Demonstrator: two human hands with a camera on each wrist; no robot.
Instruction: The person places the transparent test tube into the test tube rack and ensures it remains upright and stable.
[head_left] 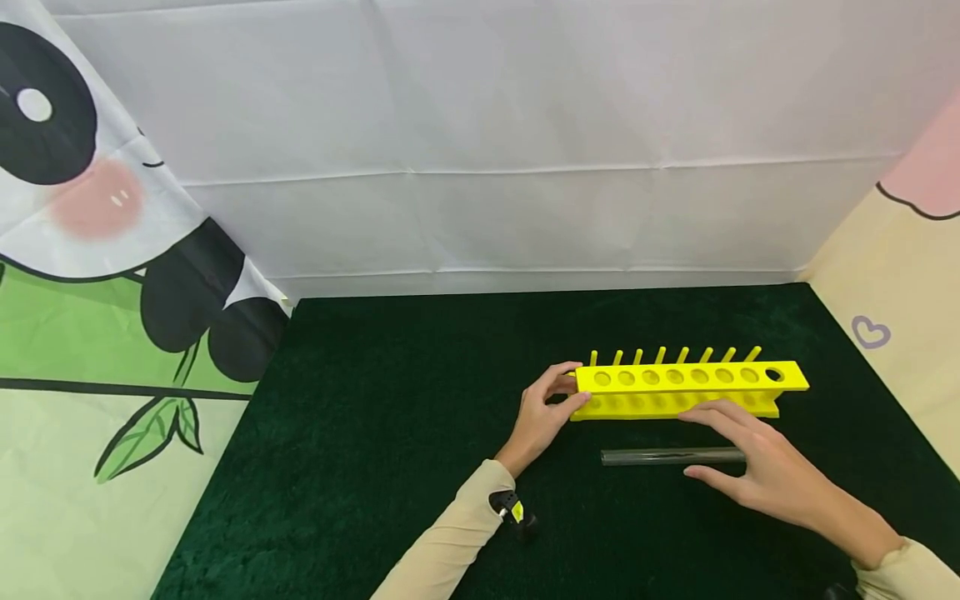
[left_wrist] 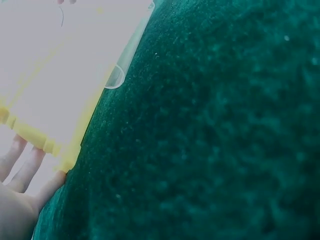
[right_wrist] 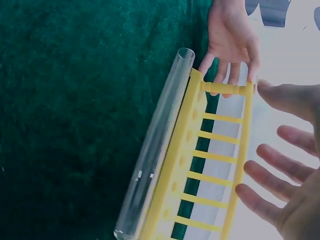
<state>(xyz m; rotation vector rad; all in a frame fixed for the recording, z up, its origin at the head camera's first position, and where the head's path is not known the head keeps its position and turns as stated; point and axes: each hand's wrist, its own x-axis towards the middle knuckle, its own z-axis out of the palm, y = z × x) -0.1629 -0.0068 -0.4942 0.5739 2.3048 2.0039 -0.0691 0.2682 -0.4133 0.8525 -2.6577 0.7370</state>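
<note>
A yellow test tube rack [head_left: 675, 405] with a row of round holes and upright pegs along its back stands on the dark green cloth. My left hand [head_left: 542, 417] holds its left end, thumb at the front and fingers round the side; in the left wrist view the fingertips [left_wrist: 60, 176] meet the rack's end. A clear glass test tube [head_left: 660, 457] lies along the rack's near side, its mouth toward the left. Over the tube's right part is my right hand [head_left: 765, 462], fingers spread and apart from the thumb, fingertips overlapping the rack's front edge in the head view.
The green cloth [head_left: 390, 417] covers the table, which ends at a white hanging sheet [head_left: 480, 225] behind. Printed drapes, a panda one [head_left: 180, 250] at left and a cream one [head_left: 900, 275] at right, border the sides.
</note>
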